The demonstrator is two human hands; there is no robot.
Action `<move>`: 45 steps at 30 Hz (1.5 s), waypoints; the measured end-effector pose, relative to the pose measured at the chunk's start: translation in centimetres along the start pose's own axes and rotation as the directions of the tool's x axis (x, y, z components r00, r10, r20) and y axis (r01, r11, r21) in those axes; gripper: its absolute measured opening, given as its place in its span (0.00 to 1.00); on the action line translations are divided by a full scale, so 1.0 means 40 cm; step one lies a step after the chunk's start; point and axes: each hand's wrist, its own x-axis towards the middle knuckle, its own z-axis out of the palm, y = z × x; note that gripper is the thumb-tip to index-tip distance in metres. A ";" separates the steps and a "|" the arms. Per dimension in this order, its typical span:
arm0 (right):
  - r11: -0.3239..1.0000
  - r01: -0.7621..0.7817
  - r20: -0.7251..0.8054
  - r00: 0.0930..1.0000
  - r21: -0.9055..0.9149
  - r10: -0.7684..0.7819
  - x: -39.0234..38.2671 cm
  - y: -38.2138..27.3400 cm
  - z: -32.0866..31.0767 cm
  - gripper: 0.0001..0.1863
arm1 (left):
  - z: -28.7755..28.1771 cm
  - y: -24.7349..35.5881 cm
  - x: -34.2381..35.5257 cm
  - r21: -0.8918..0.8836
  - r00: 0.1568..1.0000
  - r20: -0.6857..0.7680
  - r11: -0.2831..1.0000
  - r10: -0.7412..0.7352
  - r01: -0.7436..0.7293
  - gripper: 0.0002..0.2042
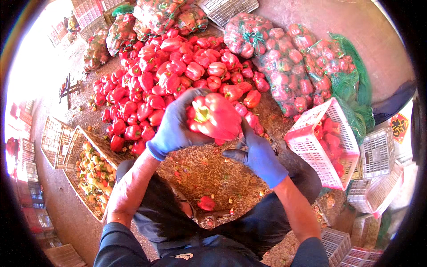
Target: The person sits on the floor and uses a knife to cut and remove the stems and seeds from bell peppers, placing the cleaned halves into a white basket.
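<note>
My left hand [180, 127], in a blue-and-dark glove, grips a large red bell pepper [218, 118] with its green stem end showing. My right hand [253, 151], gloved likewise, is at the pepper's lower right, fingertips at its edge and thumb stretched out apart; some fingers are partly hidden. Behind them spreads a heap of loose red peppers [147, 80]. A lone red pepper [206, 203] lies on the dirty floor [191, 169] between my legs.
At left, a crate [71, 178] holds trimmings beside another crate [53, 142]. At right, a white crate [298, 147] holds peppers, near stacked crates [376, 151] and green netting [356, 93]. Mesh sacks of peppers [284, 75] lie beyond the heap. A person [71, 23] is far back left.
</note>
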 end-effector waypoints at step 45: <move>0.612 -0.263 0.200 0.965 0.746 0.171 0.059 -0.029 0.021 0.39 | -0.037 -0.031 -0.046 0.088 0.947 0.298 0.991 -0.120 0.098 0.44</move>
